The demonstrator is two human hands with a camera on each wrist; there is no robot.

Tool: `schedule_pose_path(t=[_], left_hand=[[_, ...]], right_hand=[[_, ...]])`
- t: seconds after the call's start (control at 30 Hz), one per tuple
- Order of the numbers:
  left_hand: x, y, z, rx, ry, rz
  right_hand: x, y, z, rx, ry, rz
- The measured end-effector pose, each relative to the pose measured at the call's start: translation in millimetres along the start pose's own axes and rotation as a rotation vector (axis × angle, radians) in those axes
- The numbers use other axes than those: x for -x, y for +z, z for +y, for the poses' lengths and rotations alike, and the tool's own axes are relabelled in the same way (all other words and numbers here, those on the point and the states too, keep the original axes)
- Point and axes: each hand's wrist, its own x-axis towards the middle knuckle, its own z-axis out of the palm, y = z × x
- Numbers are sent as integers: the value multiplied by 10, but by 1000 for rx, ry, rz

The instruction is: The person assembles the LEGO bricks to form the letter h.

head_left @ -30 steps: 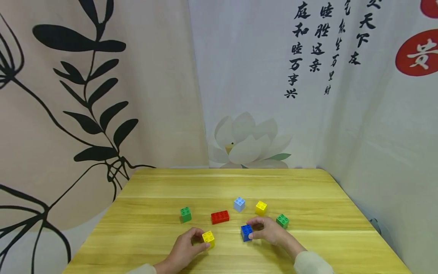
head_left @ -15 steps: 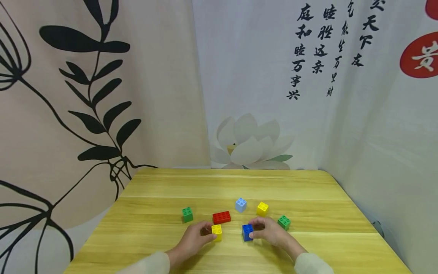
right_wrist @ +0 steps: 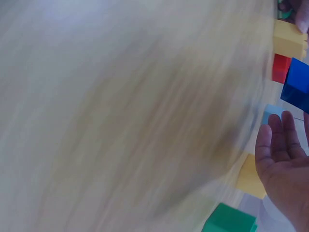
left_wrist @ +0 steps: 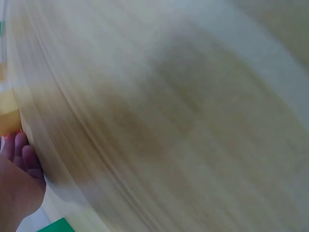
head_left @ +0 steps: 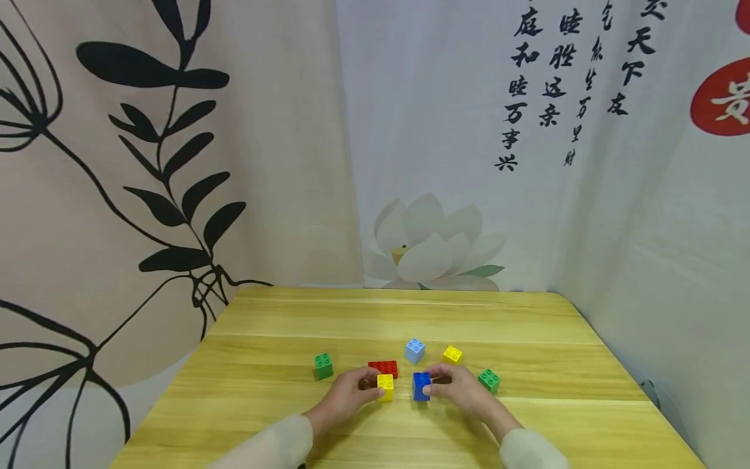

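Left hand [head_left: 347,398] pinches yellow brick [head_left: 385,386]; right hand [head_left: 458,389] pinches blue brick [head_left: 420,385]. Bricks close together, apart, low over worktop [head_left: 281,339]. Red brick [head_left: 383,368] just beyond. Step: bringing pair together; next needs stud alignment.

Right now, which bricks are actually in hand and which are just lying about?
In hand: yellow brick gripped by the left hand; blue brick gripped by the right hand.

Lying about: red brick, light blue brick, second yellow brick, two green bricks.
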Motion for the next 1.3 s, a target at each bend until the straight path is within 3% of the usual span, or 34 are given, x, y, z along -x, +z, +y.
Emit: schedule_pose_path(t=[0.23,0.5,0.77,1.3], left_hand=[[-45,-20,-26,2,-26,-26],[-55,3,-87,36,-8,-21],[-39,-23,-99,62,-27,-34],[-37,-18,-95,49,52,-14]], right_hand=[[-85,89,-139,-3,-23,62],[-170,194,-299,2,-85,112],[-266,332,-319,-10,-122,110],[-309,393,-394,38,-158,115]])
